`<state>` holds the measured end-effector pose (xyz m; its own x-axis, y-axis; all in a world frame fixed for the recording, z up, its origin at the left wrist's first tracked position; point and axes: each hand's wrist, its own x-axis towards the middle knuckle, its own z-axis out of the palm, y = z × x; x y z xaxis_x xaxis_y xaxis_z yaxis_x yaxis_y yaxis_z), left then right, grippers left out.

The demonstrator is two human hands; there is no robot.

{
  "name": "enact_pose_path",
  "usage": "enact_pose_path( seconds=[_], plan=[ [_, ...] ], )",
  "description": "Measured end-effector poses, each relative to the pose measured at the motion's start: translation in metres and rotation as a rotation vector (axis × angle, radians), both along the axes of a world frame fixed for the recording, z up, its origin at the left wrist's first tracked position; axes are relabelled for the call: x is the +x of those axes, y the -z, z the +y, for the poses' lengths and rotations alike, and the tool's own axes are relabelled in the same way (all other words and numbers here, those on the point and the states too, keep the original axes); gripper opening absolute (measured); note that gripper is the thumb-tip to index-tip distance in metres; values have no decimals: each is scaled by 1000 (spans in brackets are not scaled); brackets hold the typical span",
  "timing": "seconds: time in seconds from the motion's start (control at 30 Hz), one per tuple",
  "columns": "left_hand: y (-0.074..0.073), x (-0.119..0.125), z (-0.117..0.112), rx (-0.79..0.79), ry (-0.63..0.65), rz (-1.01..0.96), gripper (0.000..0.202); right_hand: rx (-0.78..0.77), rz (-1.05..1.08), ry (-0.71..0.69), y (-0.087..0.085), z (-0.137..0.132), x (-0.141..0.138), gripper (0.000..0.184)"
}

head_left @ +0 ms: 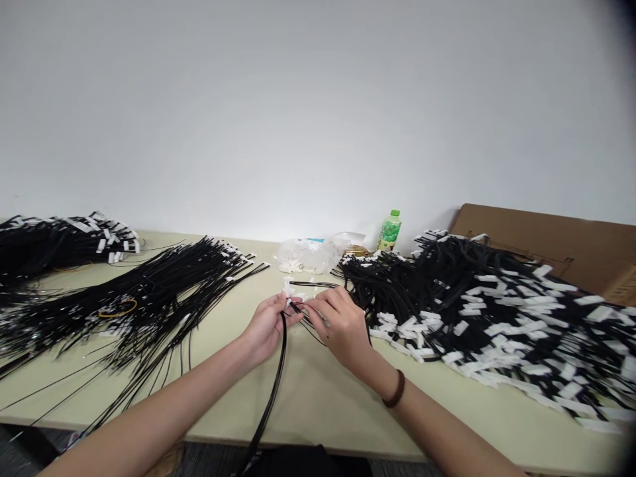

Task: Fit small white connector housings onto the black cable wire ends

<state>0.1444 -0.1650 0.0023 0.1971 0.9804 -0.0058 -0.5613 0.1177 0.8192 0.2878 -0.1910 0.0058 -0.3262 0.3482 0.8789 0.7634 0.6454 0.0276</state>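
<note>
Near the middle of the table, my left hand is closed, its thumb and fingers pinching a small white connector. Just to its right, my right hand is closed too, with fingertips pinching thin black wires close to that connector. A black cable hangs from between the hands down over the table's front edge. Beyond my fingers lie more black wires and some small white pieces. My fingers partly hide where wires and connector meet.
Bundles of black cables lie on the left of the pale table. A large heap of black cables with white tags covers the right. At the back are a clear plastic bag, a green bottle and brown cardboard.
</note>
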Motion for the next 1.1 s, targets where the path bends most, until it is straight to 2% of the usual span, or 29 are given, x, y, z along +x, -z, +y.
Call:
enact_pose_path(
  seconds=[0.13, 0.3, 0.47, 0.7, 0.87, 1.1],
  plan=[
    [-8, -4, 2, -27, -98, -7, 22, -63, 16, -119, 0, -2, 0, 13],
    [-14, -8, 4, -33, -169, -21, 21, -121, -1, -148, 2, -4, -1, 13],
    [-9, -5, 2, 8, -78, 5, 17, -41, 54, -156, -2, -5, -4, 15],
    [1, 0, -1, 76, -38, 103, 18, -144, 104, -58, 3, 7, -6, 23],
    [5, 2, -1, 96, 70, 75, 12, -103, 14, 0, 4, 7, -4, 29],
    [5, 3, -2, 86, 90, 64, 12, -71, -44, 23, 3, 4, -3, 28]
  ],
)
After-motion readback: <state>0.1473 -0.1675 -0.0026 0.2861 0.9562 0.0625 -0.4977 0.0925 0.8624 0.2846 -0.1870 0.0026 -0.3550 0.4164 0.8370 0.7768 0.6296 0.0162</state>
